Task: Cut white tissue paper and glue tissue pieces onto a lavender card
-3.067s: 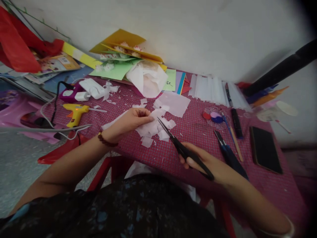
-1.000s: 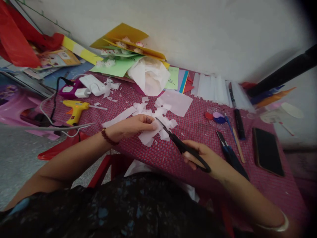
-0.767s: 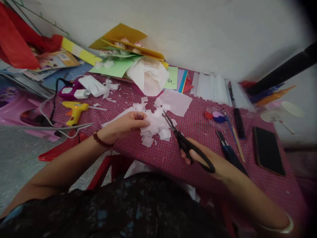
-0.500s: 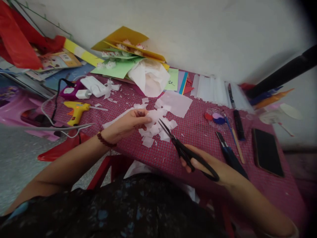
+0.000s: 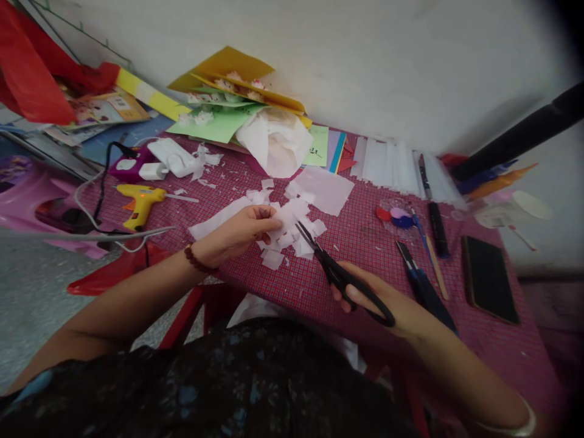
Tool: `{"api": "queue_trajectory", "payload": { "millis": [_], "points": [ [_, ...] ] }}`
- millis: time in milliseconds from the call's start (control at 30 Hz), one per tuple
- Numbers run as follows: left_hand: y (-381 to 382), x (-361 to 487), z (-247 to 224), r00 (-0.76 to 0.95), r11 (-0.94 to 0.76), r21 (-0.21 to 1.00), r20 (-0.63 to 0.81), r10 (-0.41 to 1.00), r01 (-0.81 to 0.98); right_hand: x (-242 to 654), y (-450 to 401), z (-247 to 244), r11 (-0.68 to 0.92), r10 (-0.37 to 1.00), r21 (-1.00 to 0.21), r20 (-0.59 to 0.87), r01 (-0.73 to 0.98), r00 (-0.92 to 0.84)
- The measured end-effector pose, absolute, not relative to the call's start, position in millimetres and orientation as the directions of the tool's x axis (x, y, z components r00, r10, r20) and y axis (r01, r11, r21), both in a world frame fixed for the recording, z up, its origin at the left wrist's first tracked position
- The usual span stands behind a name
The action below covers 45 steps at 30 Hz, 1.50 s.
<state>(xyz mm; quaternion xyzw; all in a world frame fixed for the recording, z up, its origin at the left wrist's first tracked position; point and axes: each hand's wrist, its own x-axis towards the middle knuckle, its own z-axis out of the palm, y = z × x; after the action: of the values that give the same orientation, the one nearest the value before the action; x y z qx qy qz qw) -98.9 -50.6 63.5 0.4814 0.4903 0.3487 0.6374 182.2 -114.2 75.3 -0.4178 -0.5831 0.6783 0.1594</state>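
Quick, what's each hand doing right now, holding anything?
Left hand: closed, pinching a thin white paper piece at the fingertips.
Right hand: closed around black-handled scissors, blades slightly apart.

2 hands, 1 pair of scissors, paper scraps past counting.
1 left hand (image 5: 255,225) and 1 right hand (image 5: 375,286) show, with 1 pair of black scissors (image 5: 336,272), 1 beaded bracelet (image 5: 196,260), 1 yellow glue gun (image 5: 140,208), 1 purple socket block (image 5: 125,166), at least 2 white plugs (image 5: 152,172), 3 small coloured pieces (image 5: 402,222), 1 utility knife (image 5: 429,291) and 1 phone (image 5: 490,280); the white paper scraps (image 5: 272,260) number more than 5, but overlap too much for an exact total.
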Motion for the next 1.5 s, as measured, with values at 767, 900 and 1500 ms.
{"api": "queue_trajectory", "payload": {
  "millis": [767,900,1500],
  "points": [
    [-55.9,-88.2,63.8,0.359,0.335,0.940,-0.334,0.872,0.061,183.1,-114.8,68.5,-0.268,0.683,-0.939,-0.344,0.218,-0.645],
    [-55.2,-83.9,65.5,0.400,0.336,0.938,-0.342,0.851,0.086,181.9,-113.0,70.2,-0.252,0.693,-0.943,-0.333,0.218,-0.640],
    [-52.7,-93.2,65.2,0.321,0.437,0.897,-0.434,0.842,0.066,185.9,-111.0,73.9,-0.251,0.718,-0.935,-0.354,0.250,-0.599]
  ]
}}
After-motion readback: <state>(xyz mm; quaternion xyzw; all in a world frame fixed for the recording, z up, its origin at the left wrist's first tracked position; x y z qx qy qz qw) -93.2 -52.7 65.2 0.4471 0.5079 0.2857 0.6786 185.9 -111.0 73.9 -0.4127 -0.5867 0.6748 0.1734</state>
